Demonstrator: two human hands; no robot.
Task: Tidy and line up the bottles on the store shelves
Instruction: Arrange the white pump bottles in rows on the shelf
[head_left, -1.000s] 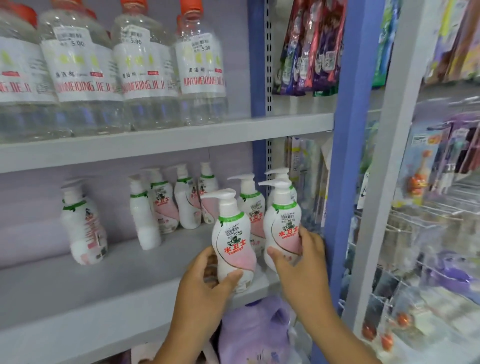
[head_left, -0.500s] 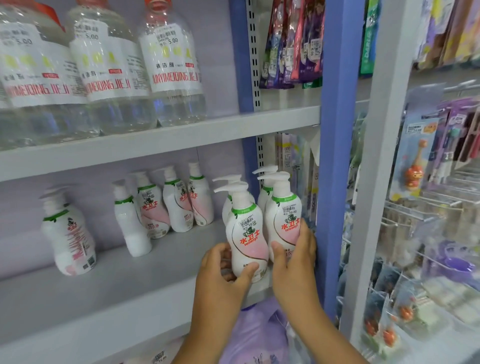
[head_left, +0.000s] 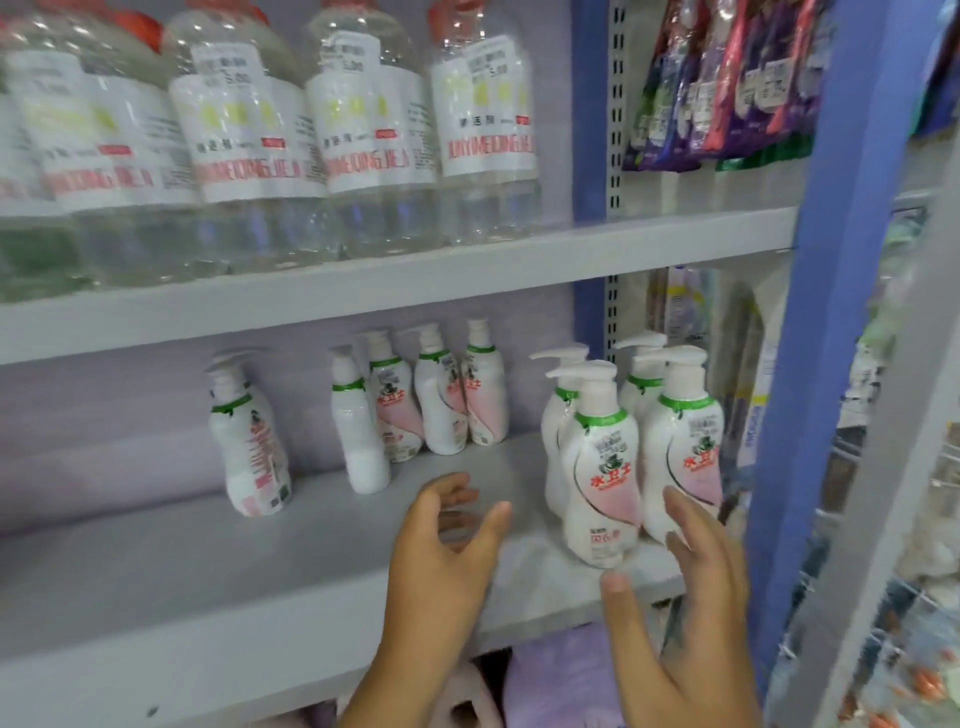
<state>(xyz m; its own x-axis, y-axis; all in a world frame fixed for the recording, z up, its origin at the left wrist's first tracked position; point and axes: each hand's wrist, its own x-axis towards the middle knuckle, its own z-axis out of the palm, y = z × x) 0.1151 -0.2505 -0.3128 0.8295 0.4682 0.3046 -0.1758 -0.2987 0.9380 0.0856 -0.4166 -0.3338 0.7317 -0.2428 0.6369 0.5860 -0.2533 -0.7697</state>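
Nearest, the left hand and right hand are held with fingers spread, nothing gripped. Just beyond, four pump bottles stand upright at the grey shelf's right end, spouts pointing left. Farther back, blurred clear bottles are cropped above.
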